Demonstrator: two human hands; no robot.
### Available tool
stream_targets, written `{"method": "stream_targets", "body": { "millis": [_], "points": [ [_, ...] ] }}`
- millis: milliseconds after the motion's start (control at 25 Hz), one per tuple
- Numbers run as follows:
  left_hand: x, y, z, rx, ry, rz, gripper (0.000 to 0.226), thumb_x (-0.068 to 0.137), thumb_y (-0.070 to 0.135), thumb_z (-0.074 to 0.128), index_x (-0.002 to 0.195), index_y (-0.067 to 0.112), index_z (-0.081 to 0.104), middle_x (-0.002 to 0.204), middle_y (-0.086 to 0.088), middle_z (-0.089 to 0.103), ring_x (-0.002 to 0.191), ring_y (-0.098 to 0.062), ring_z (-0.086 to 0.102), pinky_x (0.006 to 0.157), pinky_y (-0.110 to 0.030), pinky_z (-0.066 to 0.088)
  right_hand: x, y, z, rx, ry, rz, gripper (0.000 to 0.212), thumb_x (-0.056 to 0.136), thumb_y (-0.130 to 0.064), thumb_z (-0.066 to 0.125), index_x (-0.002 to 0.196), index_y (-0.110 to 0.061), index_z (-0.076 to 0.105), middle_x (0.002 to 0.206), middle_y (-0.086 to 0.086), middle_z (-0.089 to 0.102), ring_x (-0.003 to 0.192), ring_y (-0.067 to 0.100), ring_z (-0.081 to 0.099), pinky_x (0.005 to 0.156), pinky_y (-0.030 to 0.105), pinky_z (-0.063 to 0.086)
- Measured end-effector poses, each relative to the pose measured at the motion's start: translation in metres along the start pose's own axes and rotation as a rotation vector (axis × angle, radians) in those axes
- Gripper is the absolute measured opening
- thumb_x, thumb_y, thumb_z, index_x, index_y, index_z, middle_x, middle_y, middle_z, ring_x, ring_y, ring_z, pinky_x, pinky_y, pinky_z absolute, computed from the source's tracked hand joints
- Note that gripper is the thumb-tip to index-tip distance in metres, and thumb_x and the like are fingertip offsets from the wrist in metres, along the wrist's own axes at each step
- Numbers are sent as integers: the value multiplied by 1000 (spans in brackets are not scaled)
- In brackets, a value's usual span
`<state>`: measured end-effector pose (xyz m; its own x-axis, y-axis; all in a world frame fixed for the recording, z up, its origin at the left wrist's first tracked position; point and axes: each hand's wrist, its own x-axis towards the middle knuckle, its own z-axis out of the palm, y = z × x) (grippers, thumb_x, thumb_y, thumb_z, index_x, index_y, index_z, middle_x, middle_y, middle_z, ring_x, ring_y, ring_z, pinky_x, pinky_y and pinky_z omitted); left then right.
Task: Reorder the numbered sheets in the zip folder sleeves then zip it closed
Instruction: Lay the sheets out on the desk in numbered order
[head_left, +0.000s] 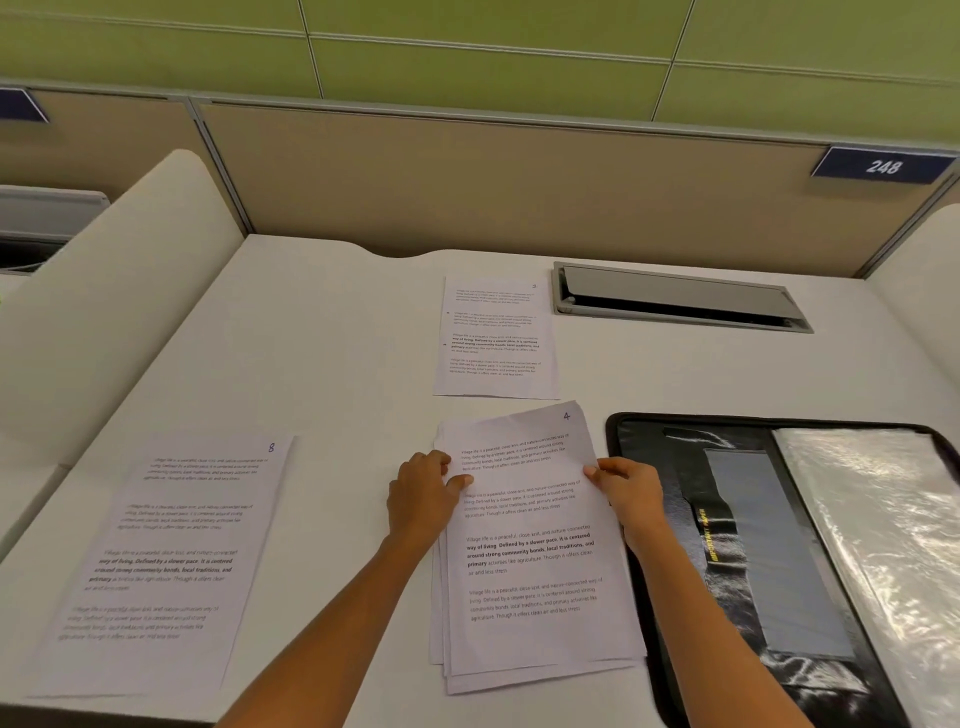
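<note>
White desk (337, 322), on which an open zip folder (654, 452) is laid at the right, its clear sleeves (883, 519) exposed. A loose stack of sheets (540, 623), topped by sheet 4 (524, 447), is set just left of it. Sheet 8 (171, 551) is placed well apart at the left, sheet 1 (493, 338) beyond the stack. The side edges of sheet 4 are pinched by the left hand (423, 499) and right hand (631, 499).
</note>
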<state>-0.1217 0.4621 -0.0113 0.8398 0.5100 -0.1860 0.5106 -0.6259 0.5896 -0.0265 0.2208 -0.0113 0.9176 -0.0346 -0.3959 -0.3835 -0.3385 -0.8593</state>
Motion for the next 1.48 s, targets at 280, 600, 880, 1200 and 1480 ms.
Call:
{"method": "stream_targets", "body": {
  "millis": [280, 600, 880, 1200, 1480],
  "points": [
    [1, 12, -1, -52, 28, -25, 47, 86, 46, 66, 121, 17, 57, 114, -1, 60, 100, -17, 60, 84, -37, 54, 6, -8, -6, 128, -102, -3, 11, 88, -14, 68, 97, -8, 71, 89, 11, 74, 82, 30, 71, 69, 38, 59],
    [5, 23, 3, -140, 10, -93, 44, 86, 46, 66, 116, 15, 56, 111, -2, 60, 95, -20, 62, 79, -36, 55, 19, -17, -14, 231, -171, 41, 21, 88, -12, 68, 107, -4, 68, 98, 14, 73, 90, 32, 70, 83, 46, 58],
    [10, 32, 9, -274, 24, -184, 21, 93, 25, 62, 107, 10, 64, 101, -4, 68, 86, -18, 61, 75, -30, 48, 33, -22, -19, 285, -186, 69, 20, 88, -11, 68, 106, -4, 67, 99, 15, 72, 92, 34, 69, 77, 43, 58],
    [15, 31, 14, -445, 60, -277, 6, 92, 17, 62, 94, 15, 67, 92, -3, 69, 91, -25, 65, 87, -39, 53, 44, -22, -21, 315, -245, 93, 25, 85, -10, 72, 108, -1, 65, 102, 15, 72, 95, 32, 69, 87, 46, 57],
    [19, 29, 16, -485, 79, -315, 8, 92, 16, 62, 96, 14, 69, 95, -5, 71, 91, -25, 66, 89, -42, 53, 46, -21, -22, 303, -312, 120, 20, 86, -6, 69, 104, 1, 65, 99, 15, 72, 89, 29, 70, 79, 40, 59]
  ]
}}
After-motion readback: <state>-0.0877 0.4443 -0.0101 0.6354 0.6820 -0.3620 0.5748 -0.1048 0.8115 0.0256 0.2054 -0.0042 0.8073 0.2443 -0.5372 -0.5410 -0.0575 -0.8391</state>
